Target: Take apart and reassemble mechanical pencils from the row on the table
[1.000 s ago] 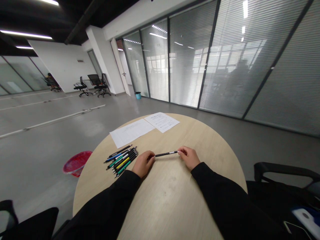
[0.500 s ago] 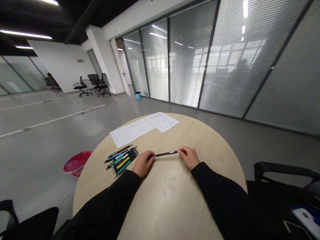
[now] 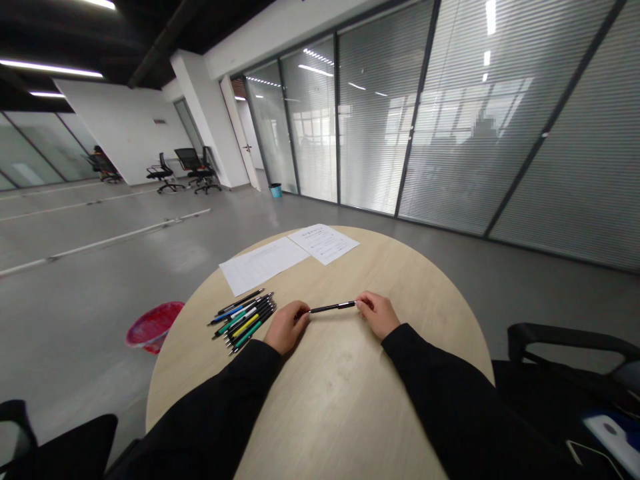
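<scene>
left hand (image 3: 287,327), right hand (image 3: 379,315), both pinching inward, black sleeves (image 3: 210,417)

Seen from the person's own viewpoint, a left hand (image 3: 287,327) and a right hand (image 3: 379,315), both in black sleeves, rest on a round light-wood bench (image 3: 340,393). Between them lies a black pen (image 3: 333,307) with a silver band, held level by its ends in the fingers of both hands. Just beside the left hand sits a loose pile of pens (image 3: 243,321) with black, blue, green and yellow barrels. Beyond it lie two printed sheets of paper (image 3: 286,259). A red basin (image 3: 154,327) stands on the grey floor (image 3: 90,280), left of the bench, and glass partitions with blinds (image 3: 450,113) run along the right.
</scene>
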A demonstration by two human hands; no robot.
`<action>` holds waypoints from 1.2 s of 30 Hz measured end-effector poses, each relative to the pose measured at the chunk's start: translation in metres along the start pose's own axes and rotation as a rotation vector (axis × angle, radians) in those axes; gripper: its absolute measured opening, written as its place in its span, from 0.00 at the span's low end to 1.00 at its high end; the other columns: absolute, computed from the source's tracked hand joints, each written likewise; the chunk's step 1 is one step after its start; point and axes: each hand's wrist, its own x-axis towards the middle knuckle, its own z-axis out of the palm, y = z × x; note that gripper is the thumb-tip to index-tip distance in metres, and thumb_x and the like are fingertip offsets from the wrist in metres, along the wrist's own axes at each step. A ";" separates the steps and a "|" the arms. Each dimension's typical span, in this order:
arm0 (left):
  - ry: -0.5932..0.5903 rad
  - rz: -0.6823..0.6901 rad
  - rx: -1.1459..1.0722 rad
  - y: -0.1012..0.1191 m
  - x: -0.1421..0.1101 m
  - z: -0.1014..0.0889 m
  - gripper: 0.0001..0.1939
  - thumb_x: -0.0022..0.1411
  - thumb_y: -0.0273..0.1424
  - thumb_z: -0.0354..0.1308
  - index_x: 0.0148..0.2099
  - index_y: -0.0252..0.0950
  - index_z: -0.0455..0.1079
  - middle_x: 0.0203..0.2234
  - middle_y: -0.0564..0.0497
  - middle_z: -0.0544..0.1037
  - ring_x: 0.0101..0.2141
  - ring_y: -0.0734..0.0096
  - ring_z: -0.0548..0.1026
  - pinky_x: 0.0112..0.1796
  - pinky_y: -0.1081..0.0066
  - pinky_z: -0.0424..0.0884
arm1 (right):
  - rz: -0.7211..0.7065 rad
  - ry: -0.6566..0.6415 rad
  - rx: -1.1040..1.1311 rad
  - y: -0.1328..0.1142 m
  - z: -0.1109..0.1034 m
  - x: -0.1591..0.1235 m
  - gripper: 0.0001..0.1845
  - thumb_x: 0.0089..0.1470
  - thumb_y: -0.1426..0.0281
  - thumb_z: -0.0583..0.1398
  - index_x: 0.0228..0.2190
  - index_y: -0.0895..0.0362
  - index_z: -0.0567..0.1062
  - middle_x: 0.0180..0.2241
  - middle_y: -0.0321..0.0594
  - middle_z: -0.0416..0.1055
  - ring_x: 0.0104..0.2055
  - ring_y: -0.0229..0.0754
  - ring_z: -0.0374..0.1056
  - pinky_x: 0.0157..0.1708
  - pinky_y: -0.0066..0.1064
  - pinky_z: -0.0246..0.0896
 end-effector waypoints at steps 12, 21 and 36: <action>0.009 0.006 0.004 0.000 0.000 0.000 0.07 0.64 0.32 0.52 0.38 0.36 0.70 0.29 0.50 0.76 0.30 0.68 0.73 0.33 0.70 0.68 | -0.008 -0.004 -0.022 -0.003 -0.002 -0.001 0.10 0.56 0.65 0.56 0.27 0.55 0.73 0.21 0.35 0.69 0.25 0.40 0.63 0.27 0.28 0.56; 0.001 0.009 0.000 0.000 0.000 -0.001 0.06 0.64 0.31 0.52 0.38 0.36 0.70 0.30 0.50 0.76 0.30 0.68 0.72 0.34 0.70 0.68 | -0.013 -0.004 -0.027 -0.002 -0.001 0.000 0.10 0.56 0.66 0.56 0.27 0.56 0.73 0.21 0.34 0.68 0.25 0.39 0.64 0.27 0.27 0.56; 0.000 0.011 0.006 -0.001 0.000 0.000 0.07 0.64 0.31 0.52 0.37 0.36 0.70 0.29 0.50 0.76 0.30 0.68 0.72 0.34 0.69 0.68 | -0.012 -0.006 -0.039 -0.003 -0.002 -0.001 0.11 0.57 0.65 0.56 0.26 0.55 0.72 0.20 0.33 0.67 0.24 0.38 0.62 0.27 0.27 0.55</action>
